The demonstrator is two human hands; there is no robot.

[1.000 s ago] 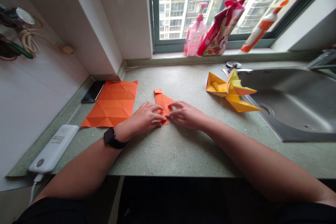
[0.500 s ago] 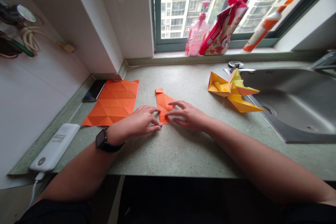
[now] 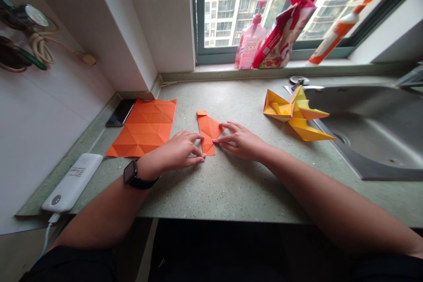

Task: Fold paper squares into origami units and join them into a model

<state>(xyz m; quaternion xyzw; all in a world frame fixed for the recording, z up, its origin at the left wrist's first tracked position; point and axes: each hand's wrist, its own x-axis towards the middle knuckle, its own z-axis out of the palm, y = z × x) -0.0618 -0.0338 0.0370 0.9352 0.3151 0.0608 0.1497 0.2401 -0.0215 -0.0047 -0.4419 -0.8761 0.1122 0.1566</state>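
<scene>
A small folded piece of orange paper lies on the counter in front of me, with a little square flap at its far end and creases near its close end. My left hand, with a black watch at the wrist, holds its left edge down, thumb at the near corner and index finger farther up. On the other side, my right hand grips the right edge with its fingertips, bent fingers close together at a folded corner. Left of both hands rests a larger creased orange sheet.
A yellow folded-paper model sits beside the steel sink. A phone and a white power bank with a cable lie at the left. On the windowsill stand a pink pump bottle, a red bag and an orange-white bottle.
The paper's right side is folded further in, and its near end now shows a diagonal edge. My right fingers have drawn closer together and shifted slightly right; my left hand stays at the left edge.
</scene>
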